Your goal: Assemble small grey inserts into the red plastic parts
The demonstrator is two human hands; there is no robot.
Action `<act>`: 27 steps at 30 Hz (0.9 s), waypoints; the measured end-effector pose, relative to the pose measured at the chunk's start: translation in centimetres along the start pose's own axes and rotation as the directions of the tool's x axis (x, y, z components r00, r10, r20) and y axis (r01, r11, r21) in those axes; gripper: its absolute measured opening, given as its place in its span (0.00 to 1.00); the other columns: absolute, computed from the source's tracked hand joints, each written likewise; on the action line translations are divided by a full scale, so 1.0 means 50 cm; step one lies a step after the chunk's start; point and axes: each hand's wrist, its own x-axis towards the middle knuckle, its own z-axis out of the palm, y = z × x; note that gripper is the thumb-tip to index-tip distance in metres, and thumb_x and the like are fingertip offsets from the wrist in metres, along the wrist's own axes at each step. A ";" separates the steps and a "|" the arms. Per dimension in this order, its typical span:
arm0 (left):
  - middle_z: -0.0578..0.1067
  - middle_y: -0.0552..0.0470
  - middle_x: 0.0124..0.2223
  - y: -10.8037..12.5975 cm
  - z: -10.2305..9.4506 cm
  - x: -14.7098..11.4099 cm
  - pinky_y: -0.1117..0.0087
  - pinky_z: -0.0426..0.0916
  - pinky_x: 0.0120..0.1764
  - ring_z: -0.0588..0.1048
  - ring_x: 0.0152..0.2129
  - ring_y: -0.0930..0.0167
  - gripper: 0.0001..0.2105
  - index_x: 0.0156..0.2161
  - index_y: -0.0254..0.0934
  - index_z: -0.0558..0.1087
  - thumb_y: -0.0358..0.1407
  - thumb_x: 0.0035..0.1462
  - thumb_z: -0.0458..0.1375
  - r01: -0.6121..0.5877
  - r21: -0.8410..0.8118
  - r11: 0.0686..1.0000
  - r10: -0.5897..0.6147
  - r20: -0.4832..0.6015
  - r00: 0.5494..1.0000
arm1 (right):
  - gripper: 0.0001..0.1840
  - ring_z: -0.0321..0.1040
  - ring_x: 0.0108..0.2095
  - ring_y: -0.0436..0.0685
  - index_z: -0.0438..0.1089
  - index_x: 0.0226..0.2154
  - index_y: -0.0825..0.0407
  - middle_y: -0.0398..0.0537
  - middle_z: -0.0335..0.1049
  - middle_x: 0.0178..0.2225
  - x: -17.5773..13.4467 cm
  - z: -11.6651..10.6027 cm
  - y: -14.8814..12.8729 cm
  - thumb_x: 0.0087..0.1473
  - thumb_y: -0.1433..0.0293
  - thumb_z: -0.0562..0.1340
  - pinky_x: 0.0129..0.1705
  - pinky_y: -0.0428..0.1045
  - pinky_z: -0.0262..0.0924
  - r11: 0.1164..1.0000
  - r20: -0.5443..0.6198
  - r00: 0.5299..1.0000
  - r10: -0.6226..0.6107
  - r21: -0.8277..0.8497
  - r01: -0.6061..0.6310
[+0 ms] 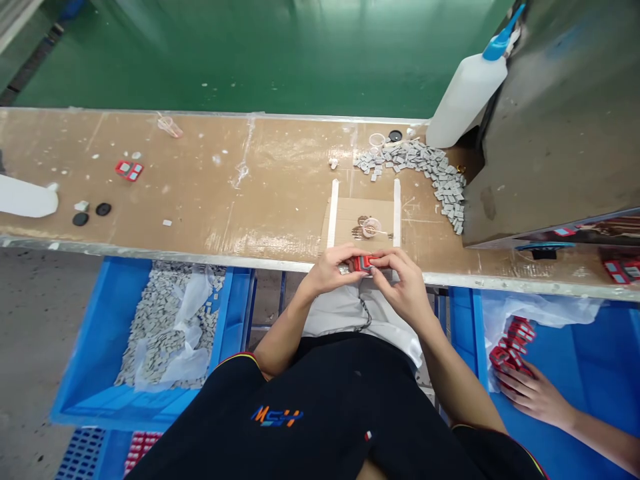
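Observation:
Between my two hands, just above the table's front edge, is a small red plastic part [363,263] with grey pieces set in it. My left hand [330,270] is closed on its left side, and a small pale grey piece [344,269] shows by those fingers. With thumb and fingers, my right hand [404,285] pinches the right side of the red part. Beyond the hands, a small round dish [371,227] with a thin stick across it rests on a taped cardboard piece [345,212].
Small grey pieces [415,157] lie heaped beside a white bottle [463,100] and a metal machine [555,133]. A blue bin [83,360] at left holds many grey pieces. Another person's hand [530,393] touches red parts in the right blue bin [575,360].

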 end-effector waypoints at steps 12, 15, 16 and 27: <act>0.76 0.48 0.36 -0.002 -0.016 0.007 0.69 0.70 0.38 0.73 0.33 0.69 0.13 0.47 0.34 0.78 0.40 0.60 0.63 -0.029 -0.011 1.000 0.029 0.065 0.997 | 0.07 0.65 0.33 0.56 0.65 0.29 0.49 0.46 0.63 0.31 0.012 0.008 0.016 0.60 0.70 0.60 0.36 0.51 0.62 0.989 0.095 0.992 -0.084 -0.116 0.094; 0.80 0.44 0.39 0.004 -0.021 0.005 0.67 0.71 0.41 0.76 0.35 0.67 0.16 0.47 0.34 0.79 0.42 0.57 0.66 0.039 -0.074 0.997 -0.031 0.105 0.994 | 0.07 0.68 0.37 0.57 0.66 0.31 0.48 0.49 0.68 0.34 -0.015 0.001 -0.004 0.63 0.68 0.59 0.39 0.52 0.64 0.991 0.085 0.991 -0.103 -0.079 0.110; 0.81 0.43 0.40 0.005 -0.022 0.004 0.67 0.72 0.42 0.77 0.35 0.66 0.19 0.48 0.34 0.79 0.43 0.54 0.68 0.079 -0.107 0.991 -0.066 0.120 0.991 | 0.08 0.69 0.37 0.57 0.66 0.31 0.48 0.49 0.69 0.34 -0.032 -0.007 -0.014 0.63 0.69 0.59 0.40 0.52 0.65 0.991 0.076 0.991 -0.111 -0.062 0.116; 0.83 0.42 0.37 0.019 -0.024 0.012 0.64 0.78 0.41 0.81 0.33 0.63 0.19 0.43 0.35 0.82 0.45 0.50 0.69 0.367 -0.218 0.904 -0.346 0.129 0.929 | 0.08 0.68 0.35 0.61 0.68 0.28 0.48 0.50 0.71 0.31 -0.200 -0.388 0.108 0.59 0.65 0.59 0.38 0.56 0.66 0.803 -0.732 0.680 0.033 -0.386 -0.455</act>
